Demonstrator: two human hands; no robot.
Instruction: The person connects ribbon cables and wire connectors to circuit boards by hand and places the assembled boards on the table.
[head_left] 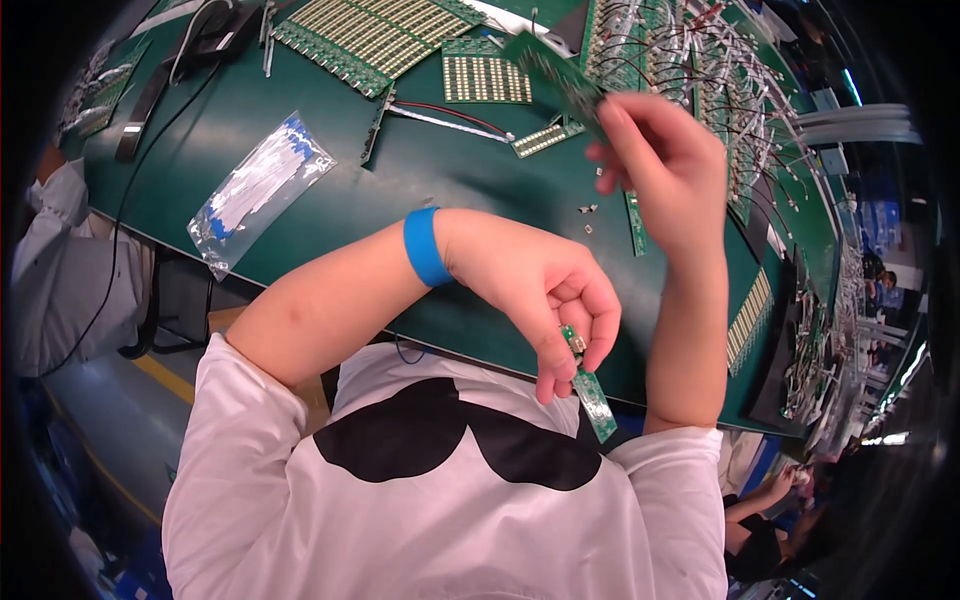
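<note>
My left hand, with a blue band around its wrist, is bent back toward my chest. Its fingers pinch a narrow green circuit board strip with a small metal connector at its upper end. My right hand is raised over the table and closed on the lower end of a longer green circuit board, tilted up to the left. Below that hand lie a few tiny connectors and a narrow green strip. A short strip with pale pads rests just left of it.
On the dark green table lie a clear bag of white strips with blue ends, pale-padded panels, a smaller panel and a wired strip. Wired boards crowd the right. A person's sleeve shows at left.
</note>
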